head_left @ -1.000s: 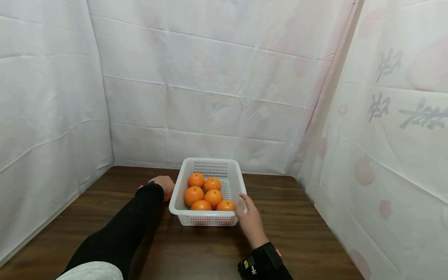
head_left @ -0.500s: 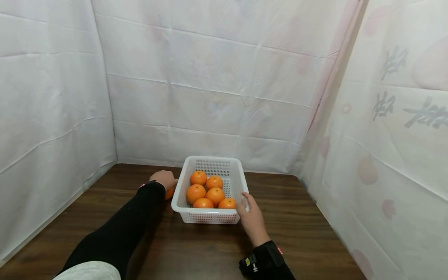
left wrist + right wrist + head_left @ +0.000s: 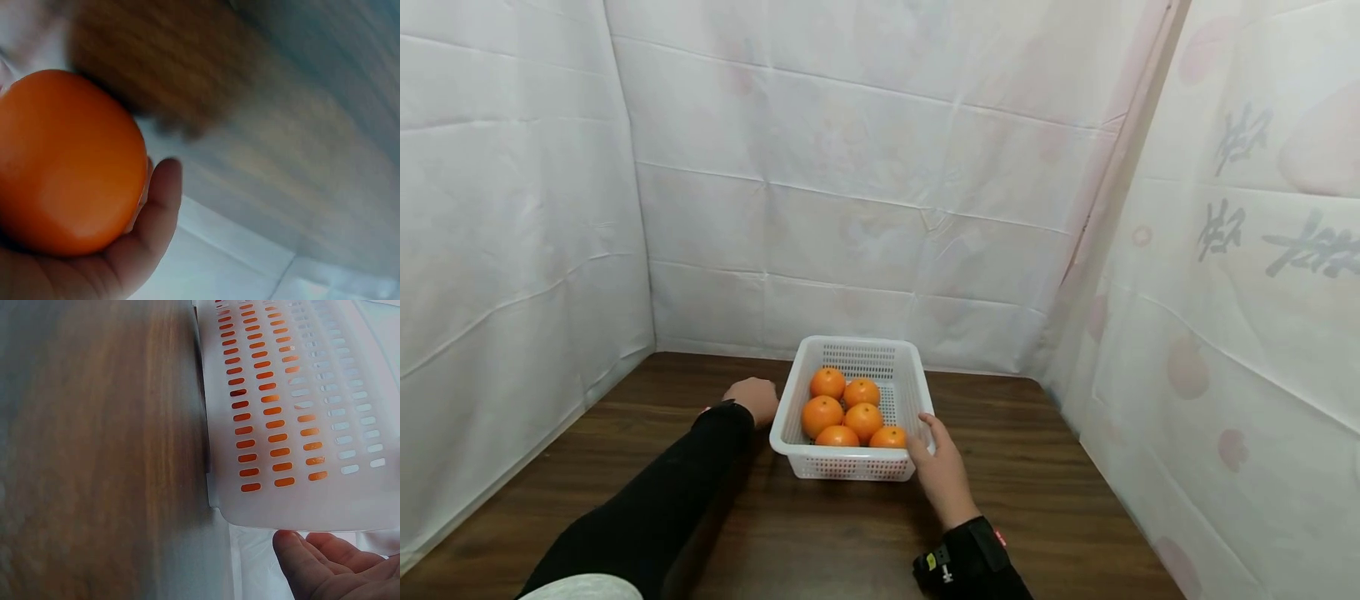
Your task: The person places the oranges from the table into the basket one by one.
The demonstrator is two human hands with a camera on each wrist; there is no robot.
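A white plastic basket (image 3: 853, 451) with slotted walls stands on the table and holds several oranges (image 3: 822, 416). Just beyond its left side is my left hand (image 3: 756, 401), back upward in the head view. An orange (image 3: 69, 165) sits in that hand, its fingers (image 3: 159, 206) curled round the fruit in the left wrist view; in the head view the hand hides it. My right hand (image 3: 943, 478) holds the basket at its near right corner, thumb and fingers at the rim. Through the slots in the right wrist view, orange fruit shows behind the basket wall (image 3: 294, 509).
The dark wooden table (image 3: 1022, 500) spreads out around the basket. White curtains with creases (image 3: 842, 233) rise behind it and at both sides. The right curtain (image 3: 1195, 317) carries grey lettering and pale pink shapes.
The orange that showed beneath my left hand in the earlier head views is now hidden there. My right hand stays at the basket's corner. The head view has shifted slightly.
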